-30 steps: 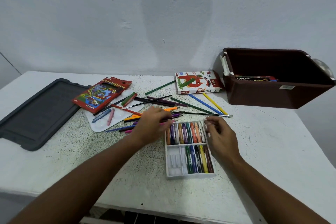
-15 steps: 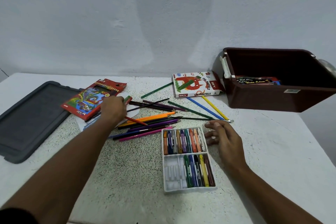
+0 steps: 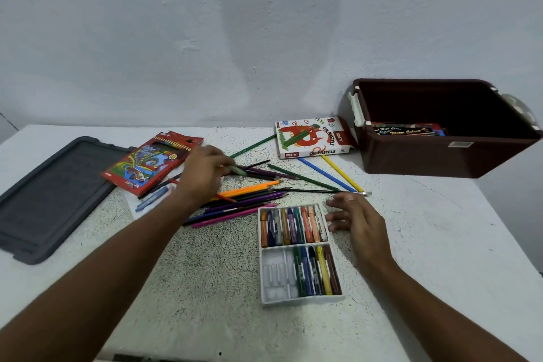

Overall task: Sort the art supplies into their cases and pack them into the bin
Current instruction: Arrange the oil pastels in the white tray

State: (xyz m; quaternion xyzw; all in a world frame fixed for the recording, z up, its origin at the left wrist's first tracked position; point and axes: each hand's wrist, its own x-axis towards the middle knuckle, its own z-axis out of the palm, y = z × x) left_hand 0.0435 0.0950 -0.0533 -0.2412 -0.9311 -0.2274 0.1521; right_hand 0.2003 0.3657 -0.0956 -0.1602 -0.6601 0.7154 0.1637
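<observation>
A white pastel tray (image 3: 271, 285) lies in front of me, its top row full of oil pastels and its bottom row filled only on the right. My left hand (image 3: 202, 173) pinches a green pastel (image 3: 238, 170) just above the loose coloured pencils (image 3: 244, 200). My right hand (image 3: 357, 219) rests flat on the table beside the tray's right edge, fingers spread. The oil pastels box (image 3: 313, 138) lies at the back, next to the brown bin (image 3: 440, 156), which holds a water colour box (image 3: 407, 130). A red pencil case (image 3: 150, 163) lies left of my left hand.
A dark grey bin lid (image 3: 50, 197) lies flat at the left. A white palette (image 3: 138, 206) with blue pastels on it sits partly under the red pencil case. Blue, yellow and green pencils lie between the pastels box and the tray. The wall stands close behind.
My left hand went from the tray to the palette by the red case, took up a green pastel and now carries it rightwards. My right hand let go of the tray and lies beside it.
</observation>
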